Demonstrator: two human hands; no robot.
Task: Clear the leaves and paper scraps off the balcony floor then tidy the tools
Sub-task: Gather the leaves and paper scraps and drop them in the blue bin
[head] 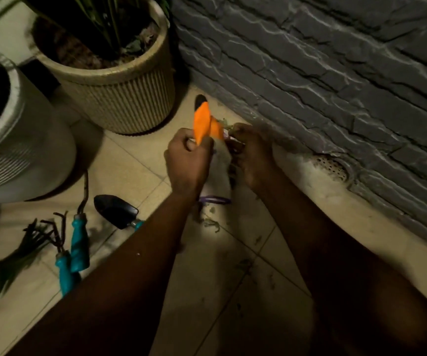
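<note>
Your left hand (188,160) holds a tight grip on the orange-tipped white piece (202,122), perhaps a glove, just right of the ribbed pot (120,104), and your right hand (253,155) pinches leaf scraps (229,127) beside it, so loosening either grip could scatter scraps back onto the floor (130,163) in front of the pot.

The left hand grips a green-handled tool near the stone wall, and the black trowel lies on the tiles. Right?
Not quite. The head view shows the tool in the left hand has orange handles, not green. The rest holds: it is near the stone wall, and the black trowel lies on the tiles.
</note>
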